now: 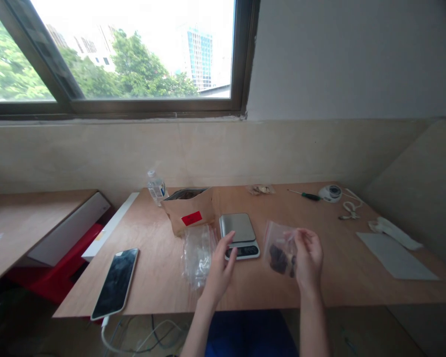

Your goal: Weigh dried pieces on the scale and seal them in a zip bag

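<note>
Between the fingers of my right hand (309, 255) hangs a clear zip bag (278, 248) with dark pieces at its bottom. The fingers pinch its right edge. My left hand (222, 263) holds nothing; its fingers are apart, just in front of a small digital scale (238, 227) with a bare metal plate and a dark display. Whether the fingers touch the scale I cannot tell. Left of that hand lies a stack of clear plastic bags (197, 255). Behind the stack stands an open brown paper pouch (189, 210) with a red label and dark contents.
A phone (116, 282) on a cable lies at the left front edge. A plastic bottle (156, 187) stands behind the pouch. Further back are a bag of light pieces (260, 189), a screwdriver (309, 196) and a white camera (330, 194). White paper (397, 257) lies right.
</note>
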`<action>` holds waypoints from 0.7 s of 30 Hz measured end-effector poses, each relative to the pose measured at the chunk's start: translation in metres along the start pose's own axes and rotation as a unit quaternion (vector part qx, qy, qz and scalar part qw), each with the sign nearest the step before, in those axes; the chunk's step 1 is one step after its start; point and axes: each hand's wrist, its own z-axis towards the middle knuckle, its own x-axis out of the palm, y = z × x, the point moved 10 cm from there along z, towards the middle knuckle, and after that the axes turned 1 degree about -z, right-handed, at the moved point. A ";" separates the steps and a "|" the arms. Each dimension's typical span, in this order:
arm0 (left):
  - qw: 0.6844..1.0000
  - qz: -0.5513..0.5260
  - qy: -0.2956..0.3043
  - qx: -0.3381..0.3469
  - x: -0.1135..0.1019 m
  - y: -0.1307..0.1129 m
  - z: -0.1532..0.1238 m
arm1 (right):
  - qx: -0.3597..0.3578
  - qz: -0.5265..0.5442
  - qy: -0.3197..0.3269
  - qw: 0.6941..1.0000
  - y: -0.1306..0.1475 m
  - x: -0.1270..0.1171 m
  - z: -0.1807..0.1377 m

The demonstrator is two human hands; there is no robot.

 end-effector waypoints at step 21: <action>0.971 -0.211 -0.031 -0.111 0.018 -0.002 -0.021 | 0.005 -0.169 0.388 0.906 0.009 0.100 -0.099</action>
